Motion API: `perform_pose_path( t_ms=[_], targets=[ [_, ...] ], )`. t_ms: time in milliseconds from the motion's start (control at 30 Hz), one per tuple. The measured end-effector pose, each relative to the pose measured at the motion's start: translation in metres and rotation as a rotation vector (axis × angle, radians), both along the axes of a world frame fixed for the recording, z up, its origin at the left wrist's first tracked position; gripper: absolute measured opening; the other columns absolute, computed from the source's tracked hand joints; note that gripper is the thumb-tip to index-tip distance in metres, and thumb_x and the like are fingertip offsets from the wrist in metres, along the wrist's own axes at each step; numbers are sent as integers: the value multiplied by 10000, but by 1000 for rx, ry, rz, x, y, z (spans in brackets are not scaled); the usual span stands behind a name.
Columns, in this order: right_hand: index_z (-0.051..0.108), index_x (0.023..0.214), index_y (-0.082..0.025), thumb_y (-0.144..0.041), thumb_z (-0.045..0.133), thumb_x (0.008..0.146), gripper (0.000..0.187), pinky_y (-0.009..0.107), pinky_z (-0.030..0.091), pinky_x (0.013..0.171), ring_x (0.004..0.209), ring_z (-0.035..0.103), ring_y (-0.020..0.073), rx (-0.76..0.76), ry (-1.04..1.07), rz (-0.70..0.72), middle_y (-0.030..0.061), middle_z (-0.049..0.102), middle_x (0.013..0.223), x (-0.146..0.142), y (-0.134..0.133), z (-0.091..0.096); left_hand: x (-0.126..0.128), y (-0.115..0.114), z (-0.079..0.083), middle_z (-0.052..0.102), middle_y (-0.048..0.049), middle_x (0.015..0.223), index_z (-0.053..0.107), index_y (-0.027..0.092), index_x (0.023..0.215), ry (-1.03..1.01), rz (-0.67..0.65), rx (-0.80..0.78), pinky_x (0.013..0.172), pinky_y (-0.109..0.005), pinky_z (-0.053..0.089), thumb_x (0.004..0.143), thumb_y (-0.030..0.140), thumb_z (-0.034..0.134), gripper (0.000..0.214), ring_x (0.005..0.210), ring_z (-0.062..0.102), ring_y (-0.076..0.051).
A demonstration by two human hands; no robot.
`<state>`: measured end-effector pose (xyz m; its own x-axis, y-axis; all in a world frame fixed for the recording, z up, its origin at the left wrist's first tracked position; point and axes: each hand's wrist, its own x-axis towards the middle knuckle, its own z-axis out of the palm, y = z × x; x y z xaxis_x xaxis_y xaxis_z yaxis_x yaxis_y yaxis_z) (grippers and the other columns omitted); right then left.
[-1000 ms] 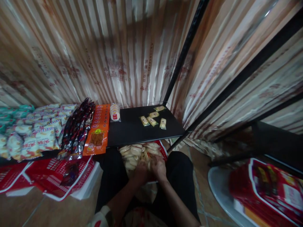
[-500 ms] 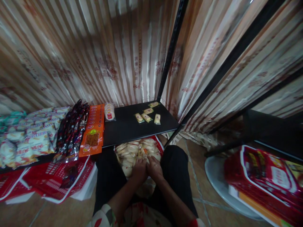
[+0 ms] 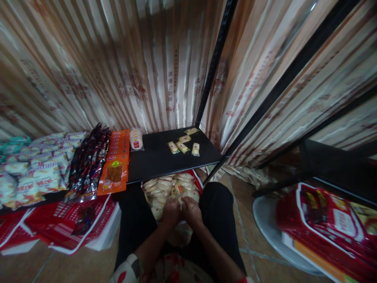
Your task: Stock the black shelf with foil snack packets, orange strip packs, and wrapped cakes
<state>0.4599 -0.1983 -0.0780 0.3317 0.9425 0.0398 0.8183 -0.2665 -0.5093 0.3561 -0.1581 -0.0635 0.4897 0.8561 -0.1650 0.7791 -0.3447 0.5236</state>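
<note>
My left hand and my right hand meet knuckle to knuckle between my knees, fingers curled in. A small pale bit shows between the fingertips, too blurred to name. Just beyond the hands, a heap of round, pale, cracker-like packs in clear wrap fills a container with a red rim. Clear plastic lies under my wrists.
A black shelf bears several small yellow packets, a pack of white discs, an orange snack bag, dark wrappers and white packets. Red baskets stand below; another basket is at right, beside a black post.
Both hands stay together over the packs, with the fingers drawn in a little tighter. The view has shifted slightly; the things on the shelf have not moved.
</note>
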Motion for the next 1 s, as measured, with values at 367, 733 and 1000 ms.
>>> perform_pose_path(
  t_ms=[367, 733, 1000],
  targets=[
    [670, 939, -145, -92, 379, 774, 339, 286, 427, 885, 937, 611, 201, -47, -23, -5, 108, 682, 958, -1, 1, 6, -1, -9, 11, 565, -104, 1095, 599, 196, 1010, 141, -167, 47, 816, -331, 432, 845, 202, 402, 257, 1029, 515, -234],
    [670, 964, -136, -73, 360, 777, 367, 295, 421, 923, 1012, 589, 188, -41, 18, -5, 108, 676, 1007, -1, -2, 7, -5, -2, 0, 588, -43, 946, 642, 215, 881, 52, -219, 74, 715, -245, 410, 835, 234, 458, 191, 908, 524, -174],
    [671, 987, -159, -235, 380, 842, 334, 373, 376, 1008, 1087, 559, 216, 65, 81, 50, 103, 681, 1022, -3, 3, 5, -23, 10, 15, 595, -15, 805, 654, 254, 822, -226, -134, 93, 787, -259, 433, 810, 295, 473, 186, 846, 525, -164]
  ],
)
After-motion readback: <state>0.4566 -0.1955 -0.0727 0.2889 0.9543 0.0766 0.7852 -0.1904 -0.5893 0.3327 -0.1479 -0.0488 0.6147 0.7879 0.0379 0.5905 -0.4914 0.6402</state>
